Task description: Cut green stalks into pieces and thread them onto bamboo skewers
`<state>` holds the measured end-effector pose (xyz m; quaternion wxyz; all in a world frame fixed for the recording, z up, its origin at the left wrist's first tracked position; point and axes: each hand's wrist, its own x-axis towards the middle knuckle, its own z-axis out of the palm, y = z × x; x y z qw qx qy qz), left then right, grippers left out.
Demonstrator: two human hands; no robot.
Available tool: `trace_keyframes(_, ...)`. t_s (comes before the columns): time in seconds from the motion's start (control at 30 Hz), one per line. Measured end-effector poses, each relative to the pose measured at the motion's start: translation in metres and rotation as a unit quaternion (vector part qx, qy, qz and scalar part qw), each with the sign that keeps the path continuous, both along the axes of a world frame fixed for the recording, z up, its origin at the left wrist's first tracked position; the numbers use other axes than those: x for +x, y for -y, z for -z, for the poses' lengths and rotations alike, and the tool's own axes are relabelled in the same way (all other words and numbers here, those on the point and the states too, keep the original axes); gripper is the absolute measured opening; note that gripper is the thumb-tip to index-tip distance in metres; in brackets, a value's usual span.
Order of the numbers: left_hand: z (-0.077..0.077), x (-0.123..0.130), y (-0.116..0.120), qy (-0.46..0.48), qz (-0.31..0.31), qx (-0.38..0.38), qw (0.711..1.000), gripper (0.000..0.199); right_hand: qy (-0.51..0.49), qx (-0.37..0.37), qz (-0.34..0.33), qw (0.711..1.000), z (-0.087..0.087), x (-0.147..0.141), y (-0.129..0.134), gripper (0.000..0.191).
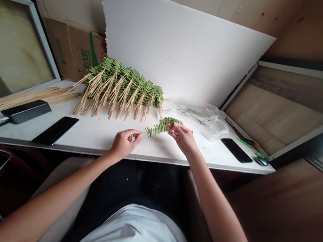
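Thumb and fingertips pressed together, my left hand [124, 143] is above the front of the table, beside the left end of a skewer of green bean-like pieces [156, 129]. Whatever lies in that pinch is too small to make out. My right hand [182, 137] grips this skewer toward its right end, its fingers covering part of it. The green pieces sit crosswise in a close row. Behind the hands, a large pile of filled green skewers [131, 80] rests on the table, with bare stick ends [115, 96] fanning toward me.
Loose bamboo sticks [39, 96] lie at the left, near a black box with a cable [27, 110] and a phone [56, 130]. Clear plastic bags [201, 119], another phone [236, 150] and a mouse [262, 160] are at the right. A white foam board [177, 48] stands behind.
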<state>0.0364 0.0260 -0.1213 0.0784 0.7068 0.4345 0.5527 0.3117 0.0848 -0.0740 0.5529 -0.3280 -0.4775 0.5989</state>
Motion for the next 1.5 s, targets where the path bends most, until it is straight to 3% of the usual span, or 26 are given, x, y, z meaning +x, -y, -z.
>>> trace_keyframes(0.67, -0.001, 0.001, 0.001, 0.000, -0.002, -0.005, 1.000, 0.019, -0.073, -0.011, -0.001, 0.997, 0.002, -0.006, 0.003, 0.033)
trace_keyframes(1.13, -0.003, 0.000, 0.003, -0.028, -0.010, 0.009, 1.000, 0.020, -0.009, 0.041, 0.049, 0.998, 0.002, -0.007, 0.006, 0.033)
trace_keyframes(1.5, -0.004, 0.001, 0.004, -0.021, -0.012, 0.023, 0.999, 0.018, -0.043, -0.009, 0.002, 0.999, -0.002, -0.008, 0.011, 0.037)
